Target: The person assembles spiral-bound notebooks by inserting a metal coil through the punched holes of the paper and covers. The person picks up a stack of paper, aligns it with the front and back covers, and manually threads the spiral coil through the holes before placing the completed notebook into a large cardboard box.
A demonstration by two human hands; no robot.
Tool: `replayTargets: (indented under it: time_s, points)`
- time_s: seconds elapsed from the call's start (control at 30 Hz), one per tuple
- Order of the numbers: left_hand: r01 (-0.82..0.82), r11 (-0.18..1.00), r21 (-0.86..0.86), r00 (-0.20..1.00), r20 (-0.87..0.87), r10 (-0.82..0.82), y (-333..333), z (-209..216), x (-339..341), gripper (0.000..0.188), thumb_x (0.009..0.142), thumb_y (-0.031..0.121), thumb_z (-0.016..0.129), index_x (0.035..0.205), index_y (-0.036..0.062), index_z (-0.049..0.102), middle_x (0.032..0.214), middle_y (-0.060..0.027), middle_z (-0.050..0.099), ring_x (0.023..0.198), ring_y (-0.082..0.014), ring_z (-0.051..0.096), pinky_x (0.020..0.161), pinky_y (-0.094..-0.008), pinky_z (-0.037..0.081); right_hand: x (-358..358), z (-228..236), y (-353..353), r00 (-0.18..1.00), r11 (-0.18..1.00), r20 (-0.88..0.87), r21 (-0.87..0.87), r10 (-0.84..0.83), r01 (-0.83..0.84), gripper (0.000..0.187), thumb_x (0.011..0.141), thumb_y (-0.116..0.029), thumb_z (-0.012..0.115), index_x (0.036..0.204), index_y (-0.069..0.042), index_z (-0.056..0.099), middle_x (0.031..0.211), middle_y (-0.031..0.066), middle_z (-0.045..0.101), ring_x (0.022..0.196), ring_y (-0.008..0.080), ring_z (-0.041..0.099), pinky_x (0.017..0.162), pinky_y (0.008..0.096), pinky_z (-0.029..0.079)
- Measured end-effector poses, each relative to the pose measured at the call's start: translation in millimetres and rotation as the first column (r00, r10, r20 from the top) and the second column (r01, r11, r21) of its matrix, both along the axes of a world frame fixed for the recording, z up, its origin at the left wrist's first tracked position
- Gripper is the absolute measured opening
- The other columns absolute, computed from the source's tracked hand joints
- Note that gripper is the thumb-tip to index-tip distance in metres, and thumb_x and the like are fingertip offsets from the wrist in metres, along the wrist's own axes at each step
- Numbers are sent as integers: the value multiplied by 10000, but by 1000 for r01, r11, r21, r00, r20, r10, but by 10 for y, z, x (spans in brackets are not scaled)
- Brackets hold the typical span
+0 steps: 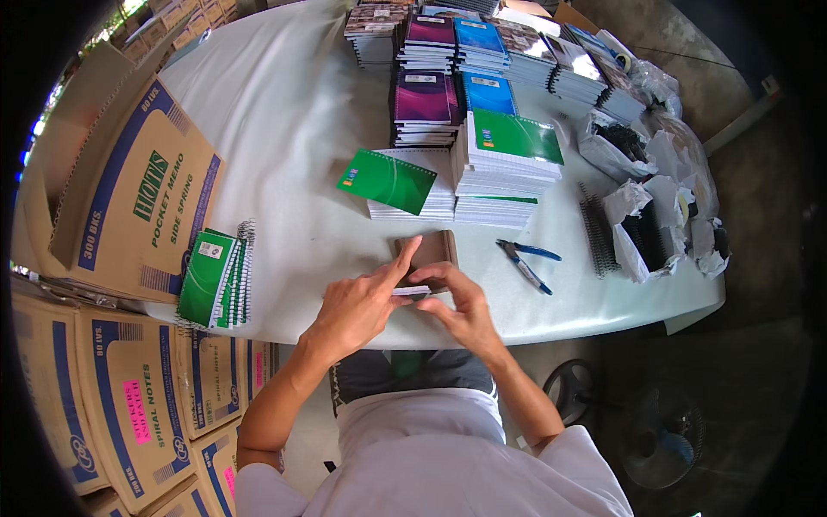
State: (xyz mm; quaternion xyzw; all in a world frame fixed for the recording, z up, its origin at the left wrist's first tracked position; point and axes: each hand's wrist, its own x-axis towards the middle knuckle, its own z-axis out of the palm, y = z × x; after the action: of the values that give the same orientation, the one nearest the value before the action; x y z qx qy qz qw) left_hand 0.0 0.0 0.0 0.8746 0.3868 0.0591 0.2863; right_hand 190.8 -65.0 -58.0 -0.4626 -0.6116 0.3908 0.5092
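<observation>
Near the table's front edge, my left hand grips the left end of a thin pad of white sheets, its index finger stretched forward. Curled round the pad's right end are the thumb and fingers of my right hand. Much of the pad is hidden by the hands. Just beyond it lies a flat brown block. Blue-handled pliers rest to the right of my hands. A loose green cover lies on a stack of white sheets ahead.
A taller paper stack carries another green cover. Purple notebooks and blue notebooks are piled behind. Bags of black spiral coils stand right. Green spiral notebooks sit beside a large carton left.
</observation>
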Motion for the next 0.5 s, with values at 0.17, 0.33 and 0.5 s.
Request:
replayTargets:
  time_s: [0.17, 0.33, 0.5]
  points:
    - [1, 984, 177, 996, 83, -16, -38, -108, -74, 639, 941, 295, 643, 1516, 190, 385, 1254, -101, 667, 1098, -316, 659, 1001, -509, 456, -269, -149, -43, 981, 992, -146, -36, -127, 123, 176, 1015, -121, 578, 1074, 35, 632, 1038, 79, 622, 982, 151, 578, 889, 295, 455]
    - [7, 922, 387, 997, 73, -38, -20, -269, -179, 479, 931, 325, 645, 1384, 190, 570, 1253, -30, 679, 1165, -351, 630, 1073, -562, 381, -466, -169, -5, 944, 981, -270, -66, -192, 181, 153, 1018, -91, 539, 1016, 31, 631, 967, 83, 649, 895, 157, 583, 826, 291, 464]
    - [-58, 911, 409, 989, 148, -3, -3, -235, -259, 537, 910, 353, 677, 1404, 186, 552, 1362, -65, 610, 1300, -367, 528, 1121, -536, 331, -521, -158, 21, 947, 964, -191, -117, -257, 238, 219, 1051, -121, 483, 1002, 40, 623, 964, 85, 648, 882, 142, 567, 800, 275, 460]
